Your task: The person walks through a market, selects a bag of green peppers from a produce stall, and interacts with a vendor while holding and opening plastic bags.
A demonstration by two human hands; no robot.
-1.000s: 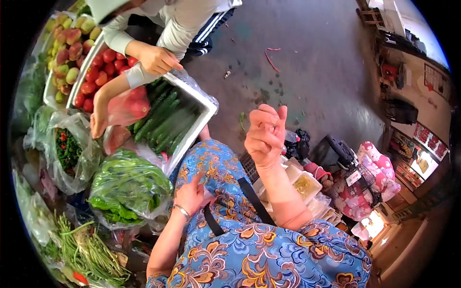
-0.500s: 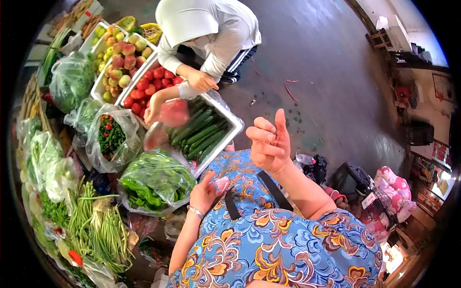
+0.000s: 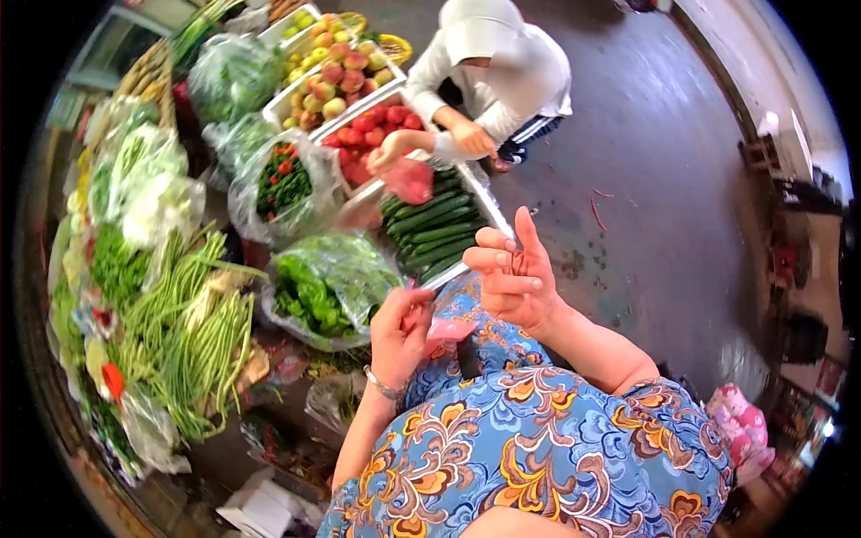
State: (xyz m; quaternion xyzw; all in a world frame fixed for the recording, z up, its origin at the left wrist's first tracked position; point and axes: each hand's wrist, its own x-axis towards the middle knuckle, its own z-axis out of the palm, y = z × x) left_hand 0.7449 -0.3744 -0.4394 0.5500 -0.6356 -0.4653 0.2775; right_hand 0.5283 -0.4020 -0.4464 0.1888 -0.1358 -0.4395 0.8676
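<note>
My left hand (image 3: 401, 336) is closed on a pink plastic bag (image 3: 448, 333), one piece of which sticks out to the right in front of my patterned dress. My right hand (image 3: 518, 276) is raised, palm side showing, with the thumb stretched up and the fingers loosely bent; nothing shows in it. Just beyond both hands is a white box of cucumbers (image 3: 437, 229). A clear bag of green leafy peppers or greens (image 3: 314, 291) lies left of my left hand. Over the cucumbers hangs a blurred red bag or item (image 3: 409, 182) near a crouching person's hand (image 3: 395, 151).
The person in a pale hood (image 3: 502, 85) crouches behind boxes of tomatoes (image 3: 372, 130) and peaches (image 3: 345, 76). Long beans (image 3: 193, 318), bagged chillies (image 3: 285, 184) and other greens fill the left. A white box (image 3: 257, 504) stands low on the floor.
The view has shifted, so the produce appears further right. My left hand has risen, and more of the pink bag shows. My right hand keeps its raised, half-curled pose.
</note>
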